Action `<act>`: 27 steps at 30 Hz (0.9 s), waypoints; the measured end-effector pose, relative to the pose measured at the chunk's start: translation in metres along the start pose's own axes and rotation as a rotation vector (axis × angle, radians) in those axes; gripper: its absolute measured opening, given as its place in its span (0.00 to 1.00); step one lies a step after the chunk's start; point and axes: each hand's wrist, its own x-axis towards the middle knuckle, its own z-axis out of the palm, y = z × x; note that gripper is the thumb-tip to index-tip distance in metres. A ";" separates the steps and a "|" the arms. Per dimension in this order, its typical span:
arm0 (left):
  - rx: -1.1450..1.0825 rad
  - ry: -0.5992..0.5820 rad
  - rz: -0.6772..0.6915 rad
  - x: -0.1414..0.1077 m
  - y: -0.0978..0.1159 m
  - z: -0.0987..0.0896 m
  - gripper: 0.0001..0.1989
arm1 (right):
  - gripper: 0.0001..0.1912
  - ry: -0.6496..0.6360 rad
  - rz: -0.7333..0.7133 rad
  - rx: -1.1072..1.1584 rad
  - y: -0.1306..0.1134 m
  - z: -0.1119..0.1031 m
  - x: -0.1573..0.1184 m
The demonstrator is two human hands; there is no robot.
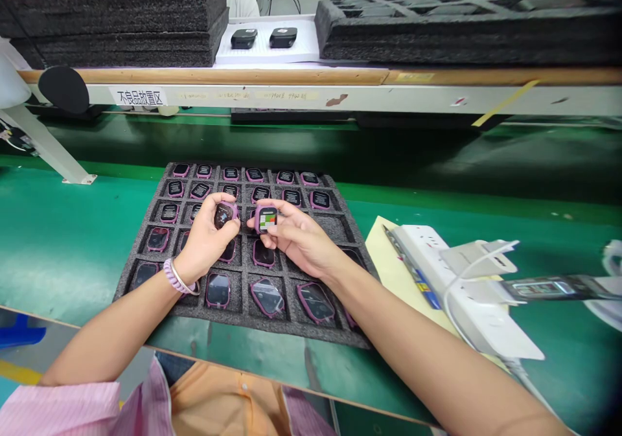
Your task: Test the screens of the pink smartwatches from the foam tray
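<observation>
My left hand (pixel 207 238) grips a pink-framed smartwatch (pixel 225 215) between thumb and fingers, with its dark screen turned toward me. My right hand (pixel 296 232) holds a second pink smartwatch (pixel 267 219) by its edges, and its screen is lit with coloured blocks. The two watches are close together but apart. Both hands hover over a dark grey foam tray (pixel 291 328) with square pockets. Several pink watches (pixel 267 297) lie in the pockets, some under clear film. The hands hide the middle pockets.
The tray lies on a green bench mat (pixel 63 241). To the right are a white power strip (pixel 466 280) and a pale yellow pad (pixel 403 274). Behind, a wood-edged shelf (pixel 204 76) carries stacked black foam trays (pixel 116 28) and two black devices (pixel 243 38).
</observation>
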 end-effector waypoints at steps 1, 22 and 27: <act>0.000 0.000 -0.003 0.000 0.000 0.000 0.16 | 0.27 0.010 -0.006 0.012 -0.001 0.000 0.000; 0.080 -0.048 0.019 -0.002 0.000 -0.001 0.16 | 0.26 0.051 -0.025 0.079 -0.004 0.000 0.002; 0.077 -0.051 0.034 -0.002 0.000 0.000 0.17 | 0.25 0.044 -0.033 0.053 -0.003 0.000 0.001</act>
